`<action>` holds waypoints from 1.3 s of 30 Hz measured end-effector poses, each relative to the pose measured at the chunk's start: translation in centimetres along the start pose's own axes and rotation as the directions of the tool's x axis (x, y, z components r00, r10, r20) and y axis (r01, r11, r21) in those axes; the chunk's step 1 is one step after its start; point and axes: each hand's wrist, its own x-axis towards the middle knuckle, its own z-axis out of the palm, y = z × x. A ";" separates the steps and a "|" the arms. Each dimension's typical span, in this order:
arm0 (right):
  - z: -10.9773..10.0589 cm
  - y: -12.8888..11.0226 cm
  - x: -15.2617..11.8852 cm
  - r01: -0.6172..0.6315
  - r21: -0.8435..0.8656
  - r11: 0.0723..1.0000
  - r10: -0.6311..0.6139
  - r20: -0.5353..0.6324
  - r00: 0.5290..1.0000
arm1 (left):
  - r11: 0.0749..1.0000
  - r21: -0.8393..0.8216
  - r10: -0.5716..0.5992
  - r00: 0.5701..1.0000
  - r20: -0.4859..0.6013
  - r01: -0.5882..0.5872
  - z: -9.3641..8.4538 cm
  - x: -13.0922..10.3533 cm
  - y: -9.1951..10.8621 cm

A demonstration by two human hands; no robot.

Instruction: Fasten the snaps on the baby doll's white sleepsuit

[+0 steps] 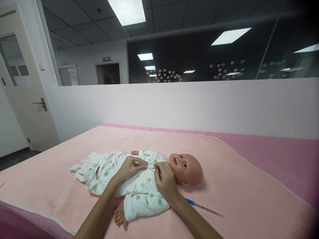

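Observation:
A bald baby doll [189,171] lies on its back, head to the right, in a white romper [139,184] with small printed patterns. My left hand [131,168] is over the doll's chest, thumb and fingers pinching the front edge of the romper. Close beside it, my right hand [164,177] grips the same cloth edge just below the doll's neck, fingers curled. Whether a fastener sits between the fingertips is too small to tell. One doll hand [121,217] sticks out of the near sleeve.
A thin clear stick with a blue end [205,208], perhaps a thermometer, lies near my right forearm. The peach blanket [62,159] covers a pink padded surface [274,152]. Behind stands a low white wall [174,106] with dark glass above. A door [25,83] is at far left.

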 end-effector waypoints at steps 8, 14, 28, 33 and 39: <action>0.1 0.1 -0.1 -0.020 0.010 1.000 0.020 0.018 1.000 | 1.000 -0.007 -0.008 1.000 0.009 0.008 -0.1 0.1 0.0; 0.2 0.1 0.0 -0.031 0.034 0.999 0.030 0.020 0.999 | 0.998 -0.017 -0.052 0.988 0.143 0.055 -0.7 -0.2 0.1; 0.2 0.1 0.0 -0.040 0.035 0.999 0.039 0.027 0.999 | 0.994 -0.029 -0.106 0.988 0.113 0.110 -0.4 -0.3 0.4; 0.1 0.2 -0.1 -0.047 0.035 0.998 0.045 0.035 0.998 | 0.992 -0.098 -0.070 0.987 0.144 0.084 -0.6 -0.2 0.1; 0.1 0.1 -0.1 -0.048 0.035 0.998 0.046 0.047 0.998 | 0.983 -0.164 -0.055 0.986 0.156 0.080 -0.6 -0.1 -0.1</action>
